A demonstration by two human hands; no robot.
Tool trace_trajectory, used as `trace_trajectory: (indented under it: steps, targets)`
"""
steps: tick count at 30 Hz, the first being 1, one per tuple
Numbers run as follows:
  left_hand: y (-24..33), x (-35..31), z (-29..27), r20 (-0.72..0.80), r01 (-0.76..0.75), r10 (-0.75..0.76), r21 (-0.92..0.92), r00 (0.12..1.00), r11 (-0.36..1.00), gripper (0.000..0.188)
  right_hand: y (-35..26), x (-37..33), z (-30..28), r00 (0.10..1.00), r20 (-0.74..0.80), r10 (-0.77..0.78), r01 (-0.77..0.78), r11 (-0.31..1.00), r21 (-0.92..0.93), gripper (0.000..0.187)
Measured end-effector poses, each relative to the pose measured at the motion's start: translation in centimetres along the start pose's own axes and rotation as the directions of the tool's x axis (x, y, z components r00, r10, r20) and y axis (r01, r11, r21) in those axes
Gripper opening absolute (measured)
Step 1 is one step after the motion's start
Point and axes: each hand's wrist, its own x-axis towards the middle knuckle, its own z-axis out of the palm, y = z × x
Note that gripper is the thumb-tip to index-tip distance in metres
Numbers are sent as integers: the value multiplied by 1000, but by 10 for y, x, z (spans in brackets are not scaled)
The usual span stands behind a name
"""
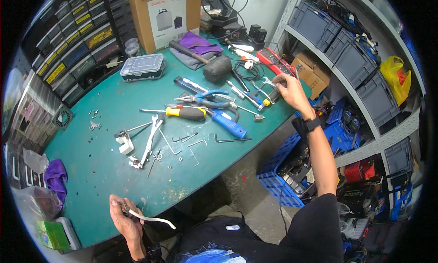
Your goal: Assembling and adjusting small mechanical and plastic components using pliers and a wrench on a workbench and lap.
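Note:
Near the front edge of the green table, my left hand (126, 220) is closed on a curved white lever-like part (153, 218) with a brownish end. Stretched out to the table's right end, my right hand (292, 93) has its fingers closed at an open-end wrench (268, 82), whose jaw shows beside the fingertips. Just under these fingers lies a yellow-and-black handle (272, 98). Around it are a second wrench (262, 92) and socket tools (244, 95). On the table's middle lie a silver wrench (151, 140), a white metal-rod part (127, 146) and several hex keys (198, 143).
Pliers (200, 98), a yellow-black screwdriver (185, 113), a blue-handled tool (228, 125) and a rubber mallet (216, 69) crowd the back right. A clear-lidded case (142, 66) and cardboard box (171, 21) stand behind. Right of the table are a blue crate (278, 178) and shelves (335, 64).

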Motion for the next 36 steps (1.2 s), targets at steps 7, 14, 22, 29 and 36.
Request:
trace_trajectory:
  steps: [7,14,22,29,36]
  targets:
    - [-1,2,-4,36,-20,19,26,999,999,33,2,22,0,986,162,-36,26,998,63,17]
    - [-4,1,-5,7,9,-9,-3,1000,1000,34,0,21,9,989,86,-119,119,993,-2,14]
    - [0,1,-6,-11,18,-18,-3,1000,1000,35,-49,-17,3,970,100,-220,213,974,71,15]
    - [0,1,-5,0,15,-15,-13,1000,1000,35,-56,-43,16,943,116,-313,324,942,-85,16]
    - [1,1,-3,2,8,-8,1,1000,1000,35,-58,-39,22,951,110,-288,301,945,-128,23]
